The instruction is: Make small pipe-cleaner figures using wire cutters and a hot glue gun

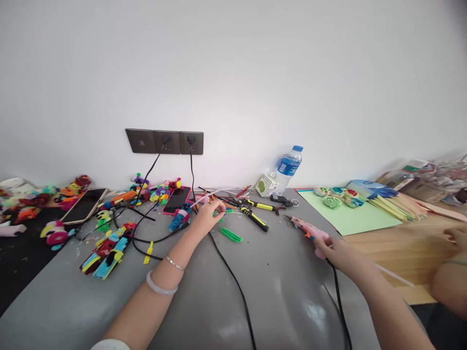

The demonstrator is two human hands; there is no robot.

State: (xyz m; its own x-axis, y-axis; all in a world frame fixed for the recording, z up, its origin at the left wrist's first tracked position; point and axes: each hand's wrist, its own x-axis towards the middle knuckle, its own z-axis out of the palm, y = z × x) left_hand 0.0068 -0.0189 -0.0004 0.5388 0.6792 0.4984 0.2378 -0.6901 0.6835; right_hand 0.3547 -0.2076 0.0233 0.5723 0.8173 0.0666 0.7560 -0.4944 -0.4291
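My left hand (208,217) is over a loose heap of craft sticks and pipe cleaners near the wall. Its fingers are curled together; whatever they pinch is hidden or too small to make out. Just in front of it lies a bundle of green pipe cleaners (231,235). Yellow-and-black pliers (254,218) lie to its right. My right hand (333,250) is closed round the back of a pink hot glue gun (308,229), held low over the grey table with its nozzle pointing away to the left. A black cord (340,296) trails from the gun.
Phones (86,205) and colourful pipe-cleaner figures (109,250) crowd the left side. Black cables run from the wall sockets (165,142) across the table. A water bottle (289,167) stands by the wall. Ribbon roses (332,201) rest on green paper; another person's hand (456,238) is far right.
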